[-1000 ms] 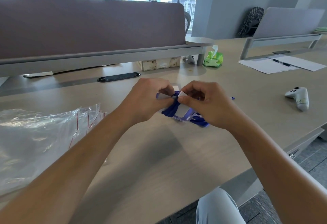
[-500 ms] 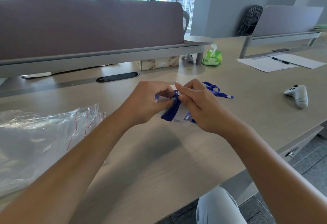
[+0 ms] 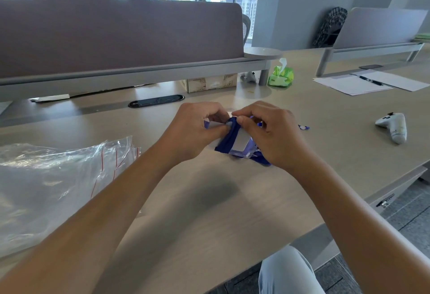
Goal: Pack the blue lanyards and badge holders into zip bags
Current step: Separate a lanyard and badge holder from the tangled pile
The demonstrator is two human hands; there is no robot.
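Head view. Both hands meet over the middle of the wooden desk, just above its surface. The left hand has its fingers curled, thumb and fingertips pinching the left edge of a badge holder. The right hand is likewise curled, pinching the same bundle at its top edge, next to the left hand's fingertips. The badge holder shows as a pale, flat card sleeve with a clear plastic lower edge, tilted. A blue lanyard is wound around it in a dark blue band across its width; further blue folds protrude below the right hand, and a loose blue end lies on the desk beyond the right hand.

A heap of clear zip bags with red seal lines lies on the desk to the left, apart from the hands. A white game controller rests at far right; a green tissue pack and papers with a pen lie farther back.
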